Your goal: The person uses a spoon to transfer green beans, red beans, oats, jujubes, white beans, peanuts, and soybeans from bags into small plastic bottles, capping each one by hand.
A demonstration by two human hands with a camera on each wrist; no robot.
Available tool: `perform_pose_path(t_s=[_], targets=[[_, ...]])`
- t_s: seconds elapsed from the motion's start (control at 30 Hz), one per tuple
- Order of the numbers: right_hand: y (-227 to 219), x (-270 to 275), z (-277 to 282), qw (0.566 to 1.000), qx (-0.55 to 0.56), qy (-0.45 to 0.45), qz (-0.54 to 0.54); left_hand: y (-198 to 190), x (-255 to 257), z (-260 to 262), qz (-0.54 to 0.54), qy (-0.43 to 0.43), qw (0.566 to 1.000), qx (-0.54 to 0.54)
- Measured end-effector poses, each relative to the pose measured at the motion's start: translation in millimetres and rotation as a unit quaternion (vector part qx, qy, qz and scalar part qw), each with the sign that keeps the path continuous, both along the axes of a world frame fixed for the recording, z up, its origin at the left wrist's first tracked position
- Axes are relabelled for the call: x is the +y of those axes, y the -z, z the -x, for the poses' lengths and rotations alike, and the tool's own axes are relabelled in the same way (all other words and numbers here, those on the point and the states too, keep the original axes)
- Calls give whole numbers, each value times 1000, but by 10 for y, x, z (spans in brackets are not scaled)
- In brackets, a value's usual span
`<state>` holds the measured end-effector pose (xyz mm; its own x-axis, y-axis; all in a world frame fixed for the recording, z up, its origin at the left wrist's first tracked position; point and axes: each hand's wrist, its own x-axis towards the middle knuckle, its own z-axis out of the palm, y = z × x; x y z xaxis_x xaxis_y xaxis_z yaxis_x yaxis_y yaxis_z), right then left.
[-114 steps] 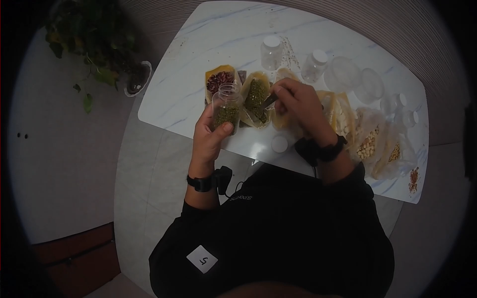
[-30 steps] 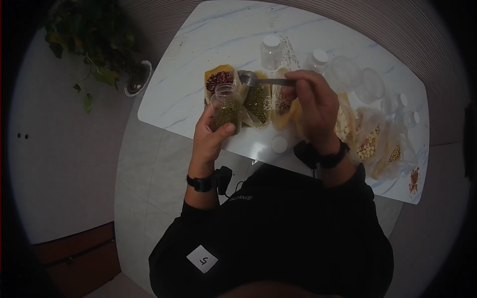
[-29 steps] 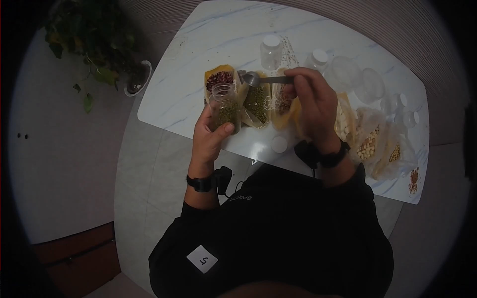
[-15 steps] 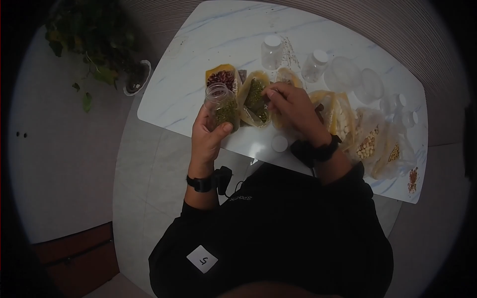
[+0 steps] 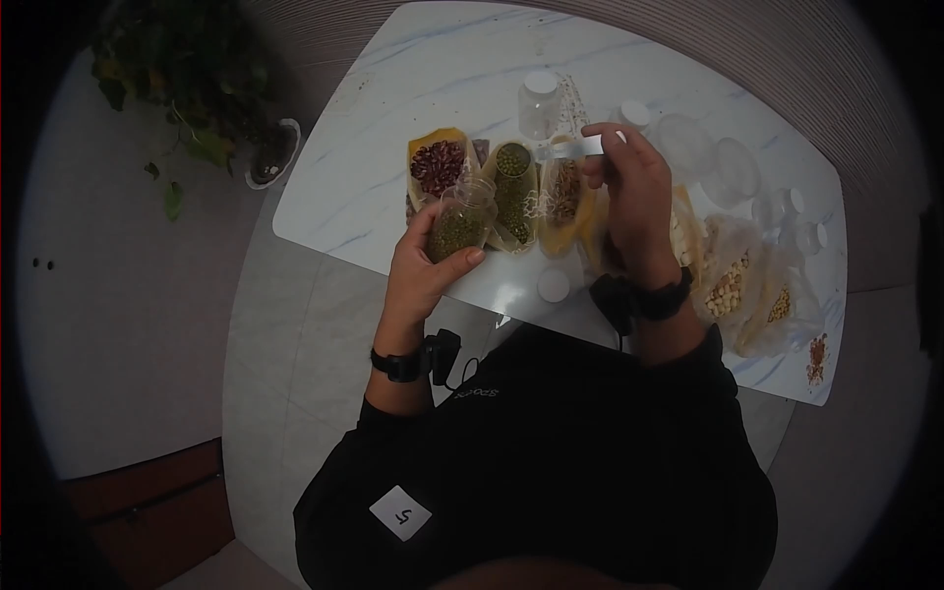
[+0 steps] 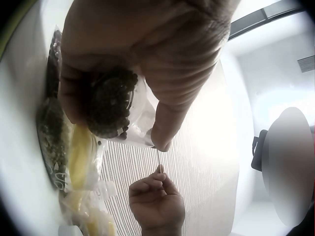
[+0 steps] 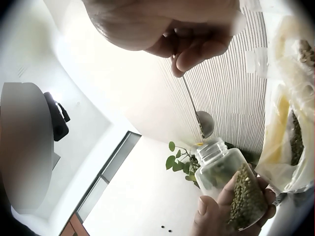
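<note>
My left hand (image 5: 418,270) grips a clear plastic jar (image 5: 462,224), its open mouth leaning to the right and its lower part filled with small green beans, which look like mung beans. My right hand (image 5: 634,202) pinches the handle of a metal measuring spoon (image 5: 580,147). Green beans fill the spoon's round bowl, which overlaps the far end of the mung bean bag (image 5: 512,221) in the head view. In the right wrist view the spoon bowl (image 7: 205,124) hangs just beyond the mouth of the jar (image 7: 231,184). Left of the mung beans stands a bag of dark red beans (image 5: 438,169).
Several more open bags, one with reddish-brown contents (image 5: 563,192) and one with pale pieces (image 5: 728,290), run along the table to the right. Lidded clear jars (image 5: 538,106) stand behind. A white lid (image 5: 553,286) lies near the front edge, and crumbs (image 5: 817,359) at far right.
The right hand has risen out of the mung bean bag, bringing up the spoon loaded with beans. The left hand has tipped the jar's mouth rightward, toward the spoon.
</note>
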<state>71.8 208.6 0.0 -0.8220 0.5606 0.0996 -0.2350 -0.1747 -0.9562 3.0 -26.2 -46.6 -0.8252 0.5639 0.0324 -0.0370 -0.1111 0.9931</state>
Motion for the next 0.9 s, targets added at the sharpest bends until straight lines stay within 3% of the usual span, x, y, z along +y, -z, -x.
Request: perform_pose_path(t_s=[0.17, 0.27, 0.33, 0.37, 0.43, 0.67, 0.73, 0.77, 0.83, 0.9], targets=[[-100, -154, -79, 998, 44, -36, -12, -40, 26, -25, 4, 0, 1000, -8], [-125, -219, -118, 993, 43, -51, -101, -62, 39, -26, -9, 3, 1000, -11], [-99, -208, -127, 966, 97, -77, -226, -49, 41, -16, -20, 6, 1000, -12], [-102, -194, -130, 966, 96, -77, -226, -14, 30, -1, -28, 4, 999, -21], [-123, -166, -129, 927, 132, -90, -340, 5, 15, 14, -36, 2, 999, -29], [-116, -181, -130, 914, 181, -53, -359, -3, 6, 18, -69, 8, 997, -44], [-122, -203, -123, 955, 86, 13, -283, 1, 6, 22, -69, 3, 997, -42], [-117, -186, -110, 955, 86, 13, -283, -1, 11, 21, -83, -3, 996, -44], [-76, -131, -49, 932, -14, -5, -361, -4, 16, 28, -97, -8, 994, -47], [63, -114, 2, 920, -19, -25, -391, 2, 17, 46, -143, 2, 988, -58]])
